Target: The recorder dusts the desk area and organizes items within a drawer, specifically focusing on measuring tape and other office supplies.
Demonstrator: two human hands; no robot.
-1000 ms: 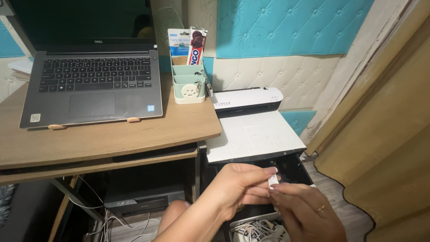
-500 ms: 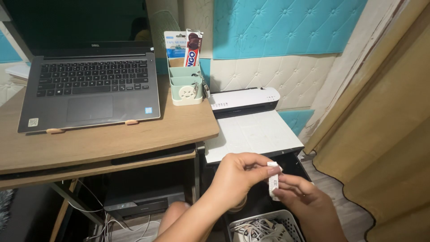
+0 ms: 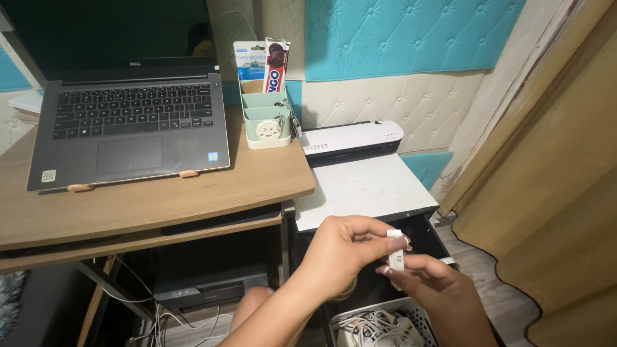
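A small white printed label strip [image 3: 395, 257] hangs upright in the grip, pinched at its top by the left hand [image 3: 347, 247] and at its bottom by the right hand [image 3: 429, 283]. Far up and left of the grip, two tall packages stand in a pale green organiser: a light blue and white card pack [image 3: 247, 59] and, touching its right side, a red and white snack wrapper [image 3: 275, 65]. Further left, the dark laptop screen [image 3: 109, 29] and two small stickers, a white square one [image 3: 47, 175] and a blue one [image 3: 213, 157], on the laptop's palm rest.
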